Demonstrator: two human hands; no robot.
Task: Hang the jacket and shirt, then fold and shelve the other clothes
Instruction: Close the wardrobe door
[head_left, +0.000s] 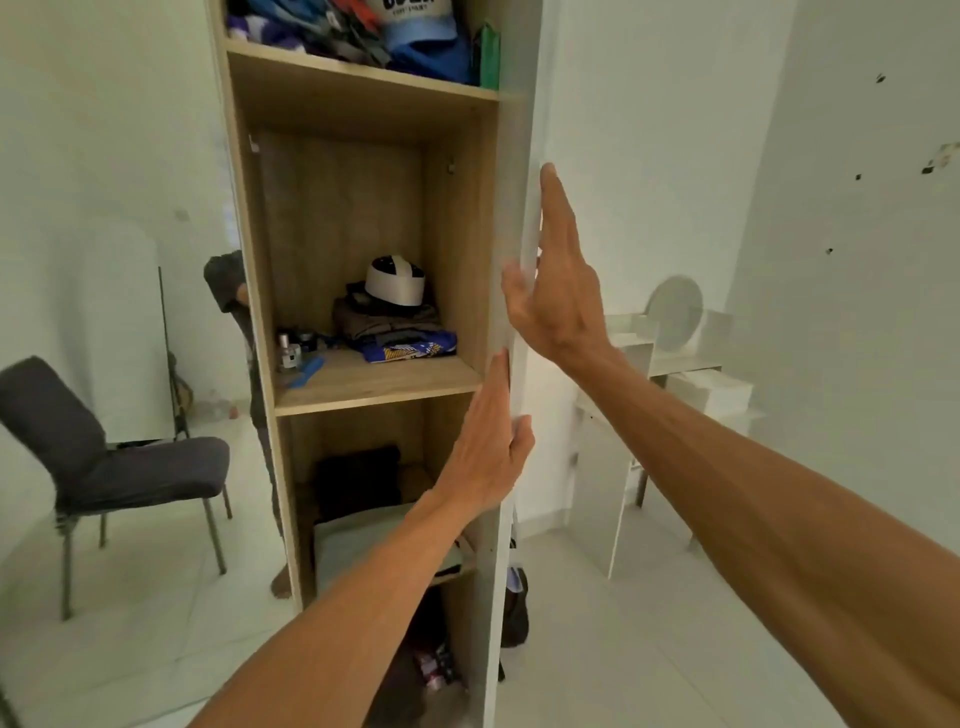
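Wooden shelves (363, 379), grey chair (78, 431), white desk (680, 364)

walls (675, 156): white, dark marks at right | floor (623, 649): pale tiles | grey chair (78, 441) left | white desk (691, 366) with round mirror (675, 312) right

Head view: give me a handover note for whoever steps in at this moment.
Left hand and right hand: fingers straight, both flat against the white panel at the right of the shelf unit, holding no clothing.
Folded clothes lie on the middle shelf, with more above and below.
The jacket and shirt are not in view, so whether they hang cannot be told.
Left: check the hanging and any unfolded clothes.
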